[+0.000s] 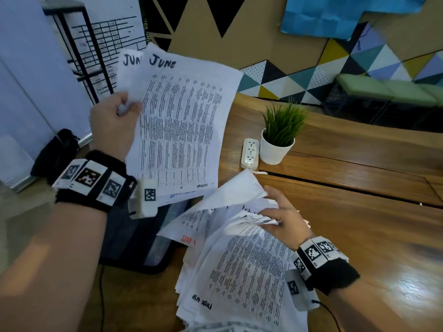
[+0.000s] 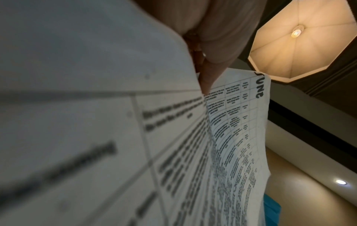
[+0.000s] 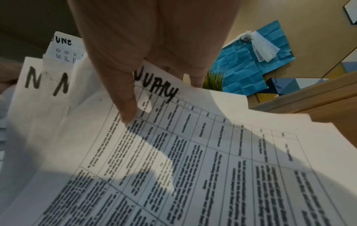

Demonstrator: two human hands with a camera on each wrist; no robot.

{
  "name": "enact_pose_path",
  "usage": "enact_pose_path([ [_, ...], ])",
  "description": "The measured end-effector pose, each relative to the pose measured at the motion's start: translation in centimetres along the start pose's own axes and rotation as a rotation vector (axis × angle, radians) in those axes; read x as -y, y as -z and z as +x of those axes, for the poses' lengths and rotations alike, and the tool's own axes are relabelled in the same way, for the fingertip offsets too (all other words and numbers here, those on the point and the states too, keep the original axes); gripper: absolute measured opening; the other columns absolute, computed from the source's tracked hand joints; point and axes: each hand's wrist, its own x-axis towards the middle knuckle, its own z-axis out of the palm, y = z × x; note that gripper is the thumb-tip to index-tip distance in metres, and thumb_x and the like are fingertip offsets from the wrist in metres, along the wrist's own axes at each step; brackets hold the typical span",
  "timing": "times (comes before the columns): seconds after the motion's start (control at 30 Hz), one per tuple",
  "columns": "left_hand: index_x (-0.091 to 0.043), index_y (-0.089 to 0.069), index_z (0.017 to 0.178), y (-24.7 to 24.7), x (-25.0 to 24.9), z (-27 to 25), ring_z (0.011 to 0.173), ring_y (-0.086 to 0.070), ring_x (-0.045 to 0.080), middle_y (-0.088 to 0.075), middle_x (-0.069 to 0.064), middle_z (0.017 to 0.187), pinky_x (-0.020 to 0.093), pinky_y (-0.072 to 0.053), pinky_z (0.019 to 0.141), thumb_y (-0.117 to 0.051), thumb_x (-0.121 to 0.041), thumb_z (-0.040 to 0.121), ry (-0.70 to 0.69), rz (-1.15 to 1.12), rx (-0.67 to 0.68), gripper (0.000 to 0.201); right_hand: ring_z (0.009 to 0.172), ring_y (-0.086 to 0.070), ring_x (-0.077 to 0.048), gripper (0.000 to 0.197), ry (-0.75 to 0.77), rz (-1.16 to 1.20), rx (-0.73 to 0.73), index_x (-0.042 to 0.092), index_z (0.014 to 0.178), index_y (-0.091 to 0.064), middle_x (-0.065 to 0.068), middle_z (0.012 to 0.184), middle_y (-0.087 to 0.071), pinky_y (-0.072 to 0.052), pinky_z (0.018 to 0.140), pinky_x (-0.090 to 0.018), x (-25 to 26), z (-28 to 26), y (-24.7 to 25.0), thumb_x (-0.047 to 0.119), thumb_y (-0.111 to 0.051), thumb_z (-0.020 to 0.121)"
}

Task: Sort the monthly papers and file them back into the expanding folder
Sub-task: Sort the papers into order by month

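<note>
My left hand (image 1: 115, 121) grips a few printed sheets headed JUNE (image 1: 182, 121), raised upright above the table's left end. Its wrist view shows the thumb (image 2: 212, 45) pinching those June sheets (image 2: 231, 137). Lower right, a loose stack of printed papers (image 1: 244, 271) lies fanned on the table. My right hand (image 1: 285, 221) holds its far edges; the thumb (image 3: 123, 91) lies on a sheet ending in "UARY" (image 3: 193, 152), the fingers behind it. Sheets marked N (image 3: 32, 79) stand lifted to the left. The dark mesh expanding folder (image 1: 134, 245) lies between my arms, partly covered by paper.
A potted green plant (image 1: 278, 140) and a white power strip (image 1: 250, 153) stand on the wooden table (image 1: 359, 236) beyond the stack. A black metal rack (image 1: 79, 56) and a black pouch (image 1: 57, 152) are off the left end. A thin cable (image 1: 102, 295) runs near the folder.
</note>
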Motion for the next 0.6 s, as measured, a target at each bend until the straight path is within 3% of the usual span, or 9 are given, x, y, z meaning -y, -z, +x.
enact_pose_path([
  [0.07,-0.001,-0.064,0.083,0.1,-0.8,0.5,0.05,-0.043,-0.01,-0.051,-0.027,0.05,0.007,-0.034,0.053,-0.062,-0.017,0.089,-0.013,-0.021,-0.01,0.017,0.12,-0.049,-0.013,0.024,-0.01,0.007,0.007,0.016,0.095,-0.075,0.001,0.137,-0.045,-0.047,0.091,-0.024,0.6,-0.7,0.8,0.007,-0.077,0.073],
  [0.1,-0.008,-0.061,0.072,0.2,-1.4,0.7,0.049,-0.042,-0.01,-0.05,-0.028,0.048,0.008,-0.032,0.053,-0.062,-0.016,0.088,-0.025,-0.027,-0.022,0.018,0.11,-0.057,-0.014,0.023,-0.015,0.003,0.017,0.016,0.095,-0.074,0.001,0.129,-0.054,-0.051,0.086,-0.028,1.0,-1.1,1.4,0.008,-0.076,0.074],
  [0.2,-0.029,-0.046,0.061,0.8,-2.9,1.2,0.045,-0.037,-0.008,-0.045,-0.02,0.045,0.011,-0.031,0.051,-0.064,-0.016,0.085,-0.023,-0.1,-0.06,0.033,0.089,-0.064,-0.003,0.02,-0.013,0.026,0.06,0.017,0.096,-0.074,0.008,0.098,-0.069,-0.05,0.077,-0.018,1.8,-2.7,3.3,0.015,-0.075,0.077],
  [0.33,-0.028,-0.036,0.056,0.0,-3.5,0.5,0.042,-0.033,-0.003,-0.042,-0.018,0.043,0.016,-0.027,0.047,-0.065,-0.022,0.083,0.025,-0.117,-0.008,0.039,0.085,-0.063,0.005,0.018,-0.089,0.072,0.095,0.02,0.094,-0.074,0.015,0.091,-0.07,-0.045,0.072,-0.01,2.8,-4.5,5.7,0.02,-0.075,0.077],
  [0.4,-0.026,-0.044,0.055,-1.5,-2.9,-1.0,0.044,-0.037,-0.004,-0.045,-0.015,0.047,0.017,-0.032,0.048,-0.066,-0.021,0.084,0.119,-0.121,0.085,0.036,0.085,-0.063,0.005,0.013,-0.102,0.105,0.126,0.024,0.09,-0.074,0.019,0.089,-0.069,-0.045,0.072,-0.011,3.6,-5.2,7.0,0.022,-0.074,0.077],
  [0.47,-0.024,-0.056,0.061,-3.3,-1.6,-2.9,0.052,-0.048,0.003,-0.053,-0.01,0.058,0.021,-0.041,0.055,-0.067,-0.018,0.084,0.198,-0.145,0.189,0.027,0.083,-0.064,0.003,0.012,-0.085,0.127,0.167,0.033,0.085,-0.072,0.021,0.086,-0.069,-0.046,0.069,-0.013,4.6,-5.6,8.2,0.023,-0.073,0.077],
  [0.5,-0.018,-0.06,0.066,-4.2,-0.8,-3.9,0.06,-0.051,0.01,-0.057,0.0,0.065,0.026,-0.045,0.061,-0.069,-0.017,0.083,0.223,-0.166,0.236,0.019,0.081,-0.064,0.002,0.014,-0.085,0.123,0.18,0.037,0.083,-0.07,0.022,0.084,-0.069,-0.047,0.067,-0.014,5.1,-5.7,8.8,0.025,-0.073,0.077],
  [0.57,-0.005,-0.061,0.072,-5.9,0.8,-5.8,0.07,-0.05,0.018,-0.054,0.011,0.072,0.034,-0.044,0.068,-0.07,-0.016,0.081,0.309,-0.21,0.311,0.017,0.077,-0.064,0.001,0.012,-0.078,0.11,0.208,0.045,0.08,-0.065,0.024,0.081,-0.067,-0.046,0.064,-0.014,6.1,-5.9,9.8,0.035,-0.071,0.078],
  [0.6,-0.006,-0.06,0.07,-6.7,1.4,-6.9,0.071,-0.049,0.019,-0.052,0.012,0.072,0.034,-0.043,0.068,-0.07,-0.013,0.081,0.361,-0.204,0.352,0.016,0.075,-0.064,0.001,0.008,-0.073,0.11,0.225,0.049,0.079,-0.063,0.026,0.079,-0.066,-0.045,0.062,-0.013,6.5,-6.0,10.1,0.043,-0.068,0.079],
])
